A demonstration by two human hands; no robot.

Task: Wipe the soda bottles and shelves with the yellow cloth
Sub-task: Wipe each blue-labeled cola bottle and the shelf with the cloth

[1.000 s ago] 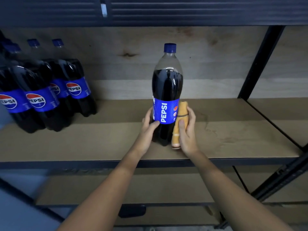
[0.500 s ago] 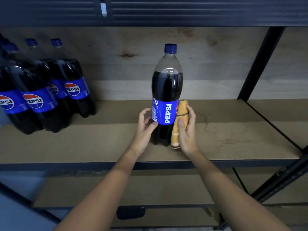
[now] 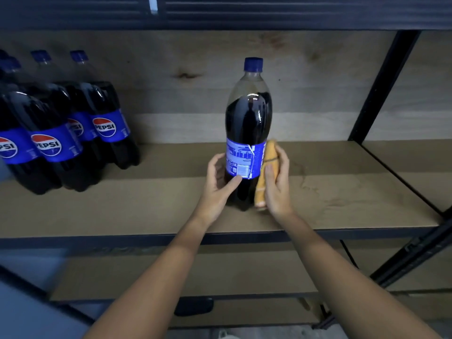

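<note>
Upright soda bottle [image 3: 248,133] near the shelf's [image 3: 122,211] front edge: left hand [image 3: 219,184] grasps it; right hand [image 3: 276,184] presses the grasped yellow cloth [image 3: 267,167] against it.

Carrier: tan wooden shelf board with a dark metal front rail [image 3: 151,209], spanning the frame's middle.
Centre: one upright dark cola bottle with blue cap and blue label [image 3: 248,123], standing on the board.
Left edge: cluster of matching blue-labelled cola bottles [image 3: 73,133], well apart from it.
Below: lower tan shelf board [image 3: 244,272].
</note>
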